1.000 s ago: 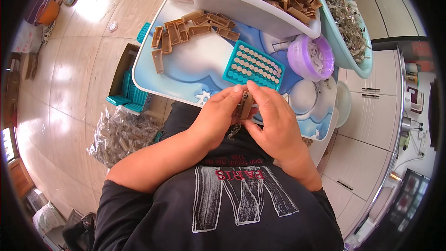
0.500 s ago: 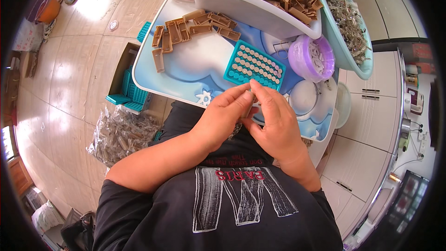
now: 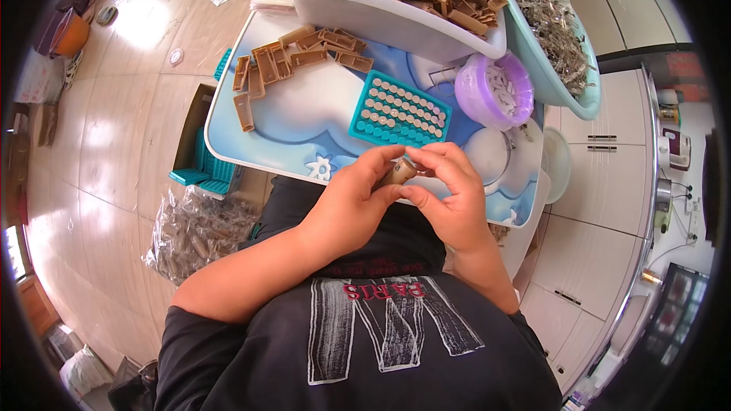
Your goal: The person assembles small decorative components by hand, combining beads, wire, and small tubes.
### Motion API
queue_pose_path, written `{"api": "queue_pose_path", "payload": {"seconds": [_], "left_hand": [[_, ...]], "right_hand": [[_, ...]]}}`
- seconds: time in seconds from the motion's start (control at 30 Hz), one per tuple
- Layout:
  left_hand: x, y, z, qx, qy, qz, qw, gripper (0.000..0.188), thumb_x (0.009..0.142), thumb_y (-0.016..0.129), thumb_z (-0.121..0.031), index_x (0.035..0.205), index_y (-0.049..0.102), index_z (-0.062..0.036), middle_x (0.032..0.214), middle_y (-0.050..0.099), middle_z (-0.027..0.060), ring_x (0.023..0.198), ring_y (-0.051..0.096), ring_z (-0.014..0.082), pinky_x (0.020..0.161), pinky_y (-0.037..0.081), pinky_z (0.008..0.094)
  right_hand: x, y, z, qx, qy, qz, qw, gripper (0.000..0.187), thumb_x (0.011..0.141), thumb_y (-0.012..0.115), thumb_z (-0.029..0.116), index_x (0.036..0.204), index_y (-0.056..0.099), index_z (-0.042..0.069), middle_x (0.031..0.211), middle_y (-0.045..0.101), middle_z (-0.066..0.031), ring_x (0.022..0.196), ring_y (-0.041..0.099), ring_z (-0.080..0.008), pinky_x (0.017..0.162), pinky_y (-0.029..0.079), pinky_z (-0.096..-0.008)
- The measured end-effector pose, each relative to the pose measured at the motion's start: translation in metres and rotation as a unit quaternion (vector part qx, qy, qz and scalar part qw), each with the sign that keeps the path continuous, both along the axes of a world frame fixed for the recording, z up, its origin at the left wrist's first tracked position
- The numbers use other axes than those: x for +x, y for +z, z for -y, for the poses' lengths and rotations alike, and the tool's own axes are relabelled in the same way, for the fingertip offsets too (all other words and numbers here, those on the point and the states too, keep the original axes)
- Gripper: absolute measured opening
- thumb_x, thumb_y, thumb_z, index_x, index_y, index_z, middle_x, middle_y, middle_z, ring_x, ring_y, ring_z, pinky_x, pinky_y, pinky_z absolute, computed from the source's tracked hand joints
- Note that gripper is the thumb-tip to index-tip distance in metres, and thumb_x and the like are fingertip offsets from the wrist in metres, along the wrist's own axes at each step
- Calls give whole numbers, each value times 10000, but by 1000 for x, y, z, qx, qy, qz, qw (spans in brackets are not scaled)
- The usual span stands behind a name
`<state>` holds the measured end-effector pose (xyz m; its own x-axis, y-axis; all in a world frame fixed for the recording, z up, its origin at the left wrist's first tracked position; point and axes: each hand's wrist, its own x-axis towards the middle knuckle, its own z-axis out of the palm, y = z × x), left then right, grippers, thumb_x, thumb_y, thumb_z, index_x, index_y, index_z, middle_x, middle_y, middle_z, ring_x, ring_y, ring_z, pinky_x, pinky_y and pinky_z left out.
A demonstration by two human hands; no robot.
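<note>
Holds both elbows [image 3: 189,303] bent, drawing the hands together in front of the torso [image 3: 396,335]. Slants the bare left forearm [image 3: 251,268] inward from the lower left; angles the bare right forearm [image 3: 487,278] more steeply. Shows the back of the left hand [image 3: 346,202], with thumb and forefinger closed in a pinch. Curls the right hand [image 3: 461,202] opposite, with thumb and forefinger bent toward the left fingertips. Brings both thumbs [image 3: 420,196] close together, leaving the firmness of the right grip unclear.
</note>
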<state>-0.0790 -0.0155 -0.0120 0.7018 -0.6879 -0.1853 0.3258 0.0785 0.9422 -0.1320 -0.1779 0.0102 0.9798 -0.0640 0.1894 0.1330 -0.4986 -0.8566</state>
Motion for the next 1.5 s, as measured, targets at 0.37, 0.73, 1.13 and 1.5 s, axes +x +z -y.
{"api": "queue_pose_path", "payload": {"seconds": [0.37, 0.73, 1.13, 1.5], "left_hand": [[4, 15, -4, 31, 15, 100, 994, 234, 842, 645, -86, 1033, 540, -1, 906, 651, 141, 844, 647, 199, 732, 494, 289], [6, 24, -2, 77, -12, 160, 984, 154, 878, 600, -88, 999, 561, -1, 841, 626, 104, 755, 616, 171, 678, 485, 270], [15, 7, 11, -52, -73, -301, 949, 274, 922, 542, -152, 1176, 524, -51, 964, 612, 83, 800, 604, 142, 743, 498, 256], [19, -2, 8, -51, -39, -301, 952, 155, 916, 542, -131, 1058, 510, -78, 971, 611, 99, 829, 618, 184, 769, 503, 296]], "right_hand": [[-10, -4, 7, 270, -27, 10, 962, 294, 792, 716, 138, 1017, 577, 9, 927, 557, -35, 809, 521, -106, 742, 427, -235], [-24, -9, -1, 344, -85, -37, 934, 325, 809, 710, 165, 1030, 550, -11, 872, 575, -27, 781, 525, -101, 707, 434, -242], [36, 45, 102, -181, -201, 46, 962, 164, 771, 660, 55, 929, 645, 11, 816, 605, -84, 721, 577, -180, 648, 462, -287], [88, 32, 124, -341, -160, -73, 924, 104, 743, 655, 106, 831, 647, 51, 811, 603, -101, 776, 577, -309, 670, 464, -377]]}}
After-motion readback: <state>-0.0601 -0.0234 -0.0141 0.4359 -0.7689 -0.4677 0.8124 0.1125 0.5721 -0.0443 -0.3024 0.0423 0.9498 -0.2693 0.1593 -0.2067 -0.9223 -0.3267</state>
